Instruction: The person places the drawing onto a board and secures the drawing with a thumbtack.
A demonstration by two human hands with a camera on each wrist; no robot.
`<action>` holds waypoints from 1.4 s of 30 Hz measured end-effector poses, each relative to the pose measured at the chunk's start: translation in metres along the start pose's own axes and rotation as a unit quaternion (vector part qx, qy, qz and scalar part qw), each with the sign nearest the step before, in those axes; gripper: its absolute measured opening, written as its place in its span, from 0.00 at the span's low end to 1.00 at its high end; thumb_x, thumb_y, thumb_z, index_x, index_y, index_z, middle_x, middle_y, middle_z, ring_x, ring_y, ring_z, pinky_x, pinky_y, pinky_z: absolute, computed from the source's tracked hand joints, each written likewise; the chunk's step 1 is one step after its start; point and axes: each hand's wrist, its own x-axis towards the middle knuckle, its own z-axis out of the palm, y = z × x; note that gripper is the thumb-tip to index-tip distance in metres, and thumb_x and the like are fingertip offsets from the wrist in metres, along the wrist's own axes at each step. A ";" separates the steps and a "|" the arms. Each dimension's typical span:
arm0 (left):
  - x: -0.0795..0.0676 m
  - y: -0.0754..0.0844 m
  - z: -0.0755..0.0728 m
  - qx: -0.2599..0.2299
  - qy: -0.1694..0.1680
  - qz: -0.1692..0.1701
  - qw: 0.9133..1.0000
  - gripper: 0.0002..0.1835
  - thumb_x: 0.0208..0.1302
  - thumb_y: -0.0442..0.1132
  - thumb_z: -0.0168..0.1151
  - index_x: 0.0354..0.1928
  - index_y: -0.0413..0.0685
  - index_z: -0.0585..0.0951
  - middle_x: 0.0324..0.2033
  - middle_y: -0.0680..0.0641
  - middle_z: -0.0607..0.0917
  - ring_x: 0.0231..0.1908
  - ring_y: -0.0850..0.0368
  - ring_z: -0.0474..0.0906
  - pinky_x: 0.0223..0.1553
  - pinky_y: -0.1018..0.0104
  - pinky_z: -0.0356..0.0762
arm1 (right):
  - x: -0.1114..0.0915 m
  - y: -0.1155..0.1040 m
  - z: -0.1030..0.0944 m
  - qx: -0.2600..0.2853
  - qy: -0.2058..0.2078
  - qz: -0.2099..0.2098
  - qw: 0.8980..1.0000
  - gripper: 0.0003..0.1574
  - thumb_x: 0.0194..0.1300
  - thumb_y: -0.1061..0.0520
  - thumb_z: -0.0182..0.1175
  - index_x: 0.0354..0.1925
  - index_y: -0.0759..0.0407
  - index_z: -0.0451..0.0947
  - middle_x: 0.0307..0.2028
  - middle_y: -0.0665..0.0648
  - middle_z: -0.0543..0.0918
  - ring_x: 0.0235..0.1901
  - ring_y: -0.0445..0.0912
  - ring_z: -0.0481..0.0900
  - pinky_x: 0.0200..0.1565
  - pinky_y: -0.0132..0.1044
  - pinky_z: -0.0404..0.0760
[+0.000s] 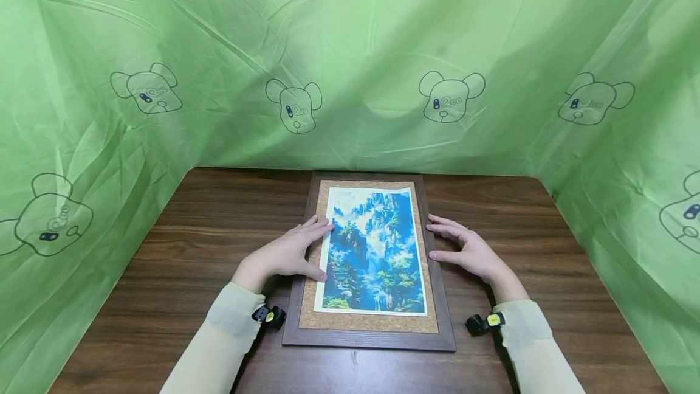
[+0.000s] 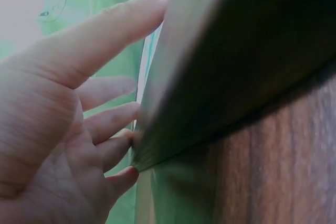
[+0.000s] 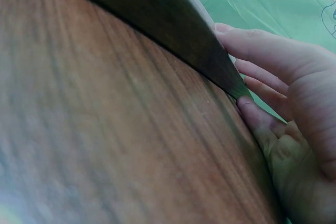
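Note:
A dark wood-framed cork board [image 1: 369,322] lies flat on the table, with a blue-green mountain landscape print [image 1: 377,254] on the cork. The left hand [image 1: 292,251] reaches over the board's left side, its fingertips and thumb at the print's left border. On the other side, the right hand [image 1: 473,251] has its fingertips against the frame's right edge, fingers spread and gently bent. From the left wrist view, the extended thumb [image 2: 121,30] overlaps the frame's top edge. In the right wrist view, the frame's side [image 3: 173,24] meets the right fingertips.
The brown wood-grain table [image 1: 208,224] extends around the board. A green curtain [image 1: 361,29] with printed bear heads encloses the back and both sides. Each wrist carries a small black camera, such as the left wrist's camera [image 1: 276,318].

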 end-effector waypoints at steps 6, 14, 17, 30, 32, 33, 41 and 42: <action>0.002 0.002 0.000 0.011 0.005 -0.006 1.000 0.63 0.58 0.58 0.85 0.88 0.45 0.59 0.86 0.40 0.56 0.87 0.38 0.42 0.81 0.30 0.45 | 0.000 0.001 0.000 -0.003 0.003 -0.002 1.000 0.40 0.69 0.48 0.78 0.75 0.51 0.79 0.83 0.52 0.67 0.83 0.60 0.57 0.77 0.69 0.58; 0.005 -0.006 0.004 -0.002 0.008 -0.002 1.000 0.64 0.56 0.60 0.86 0.88 0.49 0.59 0.87 0.45 0.54 0.87 0.41 0.40 0.81 0.30 0.45 | -0.001 0.000 0.000 -0.003 0.002 0.001 1.000 0.41 0.68 0.48 0.79 0.75 0.50 0.79 0.83 0.51 0.66 0.84 0.59 0.57 0.77 0.68 0.58; 0.005 -0.009 0.006 -0.009 0.008 0.004 1.000 0.64 0.56 0.60 0.86 0.88 0.50 0.59 0.88 0.46 0.53 0.87 0.42 0.39 0.82 0.31 0.39 | -0.001 0.000 0.000 -0.002 0.000 0.000 1.000 0.40 0.69 0.48 0.79 0.75 0.50 0.79 0.83 0.51 0.66 0.84 0.59 0.57 0.77 0.69 0.57; 0.003 -0.009 0.005 -0.037 0.001 -0.007 0.999 0.62 0.57 0.58 0.86 0.88 0.51 0.60 0.88 0.48 0.52 0.87 0.46 0.37 0.80 0.32 0.53 | -0.001 0.002 -0.001 0.014 0.018 -0.025 0.999 0.35 0.71 0.53 0.77 0.73 0.51 0.81 0.81 0.56 0.69 0.75 0.58 0.73 0.73 0.44 0.72; 0.004 -0.009 0.005 -0.033 0.001 -0.005 0.999 0.62 0.57 0.58 0.85 0.88 0.51 0.60 0.88 0.48 0.52 0.87 0.46 0.37 0.82 0.33 0.49 | -0.002 0.002 -0.003 0.020 0.036 -0.041 0.998 0.32 0.71 0.56 0.76 0.71 0.54 0.82 0.80 0.57 0.71 0.72 0.54 0.76 0.70 0.37 0.75; 0.004 -0.009 0.005 -0.030 0.001 -0.004 1.000 0.62 0.57 0.58 0.85 0.88 0.50 0.60 0.88 0.48 0.53 0.87 0.46 0.37 0.82 0.34 0.46 | -0.002 0.003 -0.005 0.027 0.047 -0.051 0.997 0.31 0.71 0.58 0.76 0.70 0.55 0.83 0.79 0.58 0.73 0.71 0.50 0.78 0.68 0.35 0.77; 0.005 -0.011 0.007 -0.007 -0.001 0.004 1.000 0.63 0.57 0.59 0.85 0.88 0.50 0.60 0.88 0.49 0.53 0.87 0.46 0.38 0.84 0.39 0.36 | -0.010 0.011 -0.031 0.018 0.204 -0.091 0.975 0.25 0.68 0.71 0.74 0.62 0.66 0.86 0.64 0.66 0.85 0.59 0.34 0.82 0.56 0.27 0.82; 0.005 -0.011 0.007 -0.007 -0.001 0.004 1.000 0.63 0.57 0.59 0.85 0.88 0.50 0.60 0.88 0.49 0.53 0.87 0.46 0.38 0.84 0.39 0.36 | -0.011 0.013 -0.035 0.003 0.225 -0.076 0.971 0.24 0.68 0.69 0.75 0.62 0.64 0.87 0.61 0.66 0.86 0.57 0.34 0.83 0.54 0.25 0.81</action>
